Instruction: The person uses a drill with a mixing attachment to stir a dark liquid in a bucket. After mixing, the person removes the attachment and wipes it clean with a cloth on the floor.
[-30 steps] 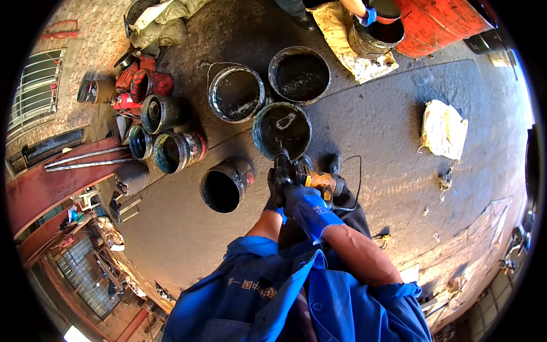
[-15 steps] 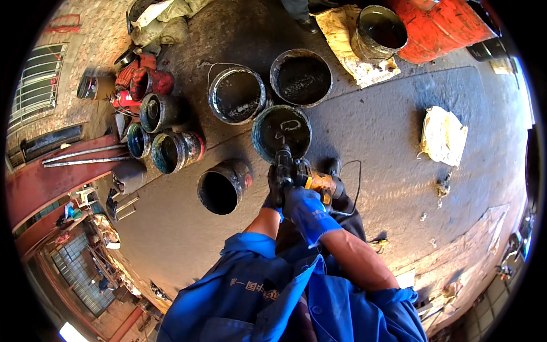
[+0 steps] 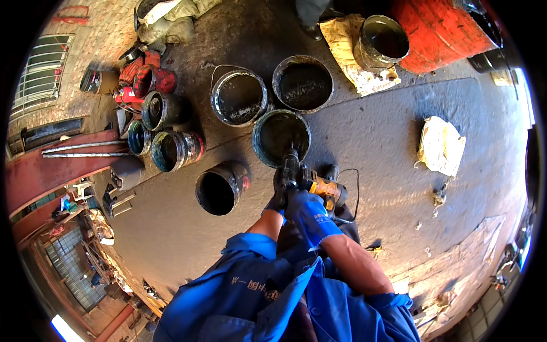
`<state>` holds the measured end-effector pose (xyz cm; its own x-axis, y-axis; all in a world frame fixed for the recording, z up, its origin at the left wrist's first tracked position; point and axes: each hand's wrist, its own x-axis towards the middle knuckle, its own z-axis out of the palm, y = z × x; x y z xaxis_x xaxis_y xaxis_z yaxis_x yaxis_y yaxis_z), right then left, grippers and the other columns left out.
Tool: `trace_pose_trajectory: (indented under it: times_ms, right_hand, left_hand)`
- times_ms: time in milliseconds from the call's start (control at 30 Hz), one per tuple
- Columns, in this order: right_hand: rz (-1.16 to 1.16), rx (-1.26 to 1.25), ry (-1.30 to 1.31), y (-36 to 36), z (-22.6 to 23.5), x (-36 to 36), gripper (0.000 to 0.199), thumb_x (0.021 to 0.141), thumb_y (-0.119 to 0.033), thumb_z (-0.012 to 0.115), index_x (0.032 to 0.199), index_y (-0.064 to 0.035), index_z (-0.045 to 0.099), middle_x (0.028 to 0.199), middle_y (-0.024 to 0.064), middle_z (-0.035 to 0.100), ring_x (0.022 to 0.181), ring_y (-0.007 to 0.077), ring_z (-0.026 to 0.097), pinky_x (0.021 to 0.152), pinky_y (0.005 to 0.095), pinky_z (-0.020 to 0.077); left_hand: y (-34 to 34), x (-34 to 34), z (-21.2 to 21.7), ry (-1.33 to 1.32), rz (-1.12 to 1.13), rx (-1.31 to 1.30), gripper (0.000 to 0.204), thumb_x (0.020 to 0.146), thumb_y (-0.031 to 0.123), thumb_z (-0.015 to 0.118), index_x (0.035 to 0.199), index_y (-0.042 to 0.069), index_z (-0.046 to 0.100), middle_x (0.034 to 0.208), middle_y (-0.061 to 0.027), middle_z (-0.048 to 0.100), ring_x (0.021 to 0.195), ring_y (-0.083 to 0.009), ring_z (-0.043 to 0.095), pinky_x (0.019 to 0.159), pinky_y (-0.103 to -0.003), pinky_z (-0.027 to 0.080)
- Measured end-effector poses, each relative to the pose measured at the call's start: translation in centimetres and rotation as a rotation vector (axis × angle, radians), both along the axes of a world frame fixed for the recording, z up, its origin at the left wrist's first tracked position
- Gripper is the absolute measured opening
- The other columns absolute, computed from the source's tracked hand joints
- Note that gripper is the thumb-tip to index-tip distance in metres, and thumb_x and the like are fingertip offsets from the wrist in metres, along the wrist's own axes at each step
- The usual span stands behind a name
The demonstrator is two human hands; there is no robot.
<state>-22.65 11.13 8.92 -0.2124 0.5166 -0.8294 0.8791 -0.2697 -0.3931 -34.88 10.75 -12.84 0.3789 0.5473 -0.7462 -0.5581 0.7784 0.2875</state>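
I hold a yellow-and-black power drill with a cord, its nose pointing away from me over the near rim of a bucket of dark liquid. My left hand, in a dark-stained glove, is wrapped round the left side of the drill near its front. Behind it, my right hand grips the drill's rear part in a blue glove blackened at the fingers. The front end of the drill's shaft is hidden in the dark contents. Two more buckets of dark liquid, one with a raised wire handle, stand just beyond.
A tilted-looking dark bucket stands to my left. Further left are several stained buckets and red containers. At the far right lie a big red drum and a bucket on sacking. A pale sack lies right. Someone's shoe shows at the top.
The wire loop on the drill's shaft, visible in the bucket before, is now out of sight in the dark contents. The drill's nose has shifted slightly right. Both hands keep their grip.
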Motion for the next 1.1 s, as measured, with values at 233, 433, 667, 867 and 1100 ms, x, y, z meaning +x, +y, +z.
trace_pose_trajectory:
  times_ms: [233, 433, 667, 867, 1100]
  right_hand:
    - [-0.060, 0.022, -0.006, -1.9, -1.6, -0.6, 0.028, 0.079, -0.024, 0.068, 0.102, -0.0094, 0.074, 0.093, 0.0154, 0.076, 0.084, 0.0308, 0.075, 0.062, 0.0467, 0.0587]
    - [-0.156, 0.033, -0.010, -1.3, 0.8, 0.2, 0.029, 0.080, -0.022, 0.066, 0.105, -0.0080, 0.072, 0.093, 0.0176, 0.075, 0.084, 0.0316, 0.075, 0.063, 0.0457, 0.0590]
    - [-0.106, 0.098, 0.045, -1.8, 0.8, 0.3, 0.027, 0.080, -0.020, 0.065, 0.103, -0.0068, 0.072, 0.091, 0.0173, 0.075, 0.083, 0.0322, 0.074, 0.064, 0.0450, 0.0588]
    - [0.009, 0.090, 0.067, -2.0, 1.5, 0.4, 0.027, 0.080, -0.020, 0.065, 0.103, -0.0072, 0.072, 0.089, 0.0156, 0.075, 0.080, 0.0312, 0.074, 0.064, 0.0439, 0.0584]
    - [0.086, 0.079, 0.031, -3.3, -0.7, -0.8, 0.020, 0.079, -0.024, 0.069, 0.094, -0.0126, 0.076, 0.085, 0.0119, 0.075, 0.077, 0.0271, 0.074, 0.059, 0.0433, 0.0572]
  left_hand:
    - [-0.6, 0.3, 0.1, -0.021, 0.002, -0.016, 0.044, 0.106, 0.035, 0.043, 0.139, 0.008, 0.052, 0.128, -0.0092, 0.058, 0.119, -0.0218, 0.055, 0.104, -0.037, 0.046]
    - [-1.4, 0.3, 0.0, -0.032, 0.004, -0.034, 0.044, 0.106, 0.035, 0.043, 0.139, 0.008, 0.052, 0.128, -0.0088, 0.057, 0.118, -0.0216, 0.055, 0.103, -0.037, 0.047]
    - [-1.5, 0.0, 0.1, -0.002, -0.010, -0.021, 0.044, 0.106, 0.035, 0.044, 0.139, 0.008, 0.051, 0.128, -0.0084, 0.057, 0.118, -0.0213, 0.055, 0.102, -0.036, 0.047]
    - [-1.9, -0.1, 0.3, -0.061, 0.017, -0.034, 0.044, 0.106, 0.036, 0.044, 0.139, 0.008, 0.051, 0.129, -0.0085, 0.057, 0.119, -0.0217, 0.055, 0.103, -0.036, 0.046]
    - [-2.9, -0.3, -1.3, -0.328, 0.148, -0.081, 0.046, 0.105, 0.038, 0.042, 0.140, 0.009, 0.051, 0.131, -0.0091, 0.056, 0.121, -0.0230, 0.054, 0.106, -0.038, 0.043]
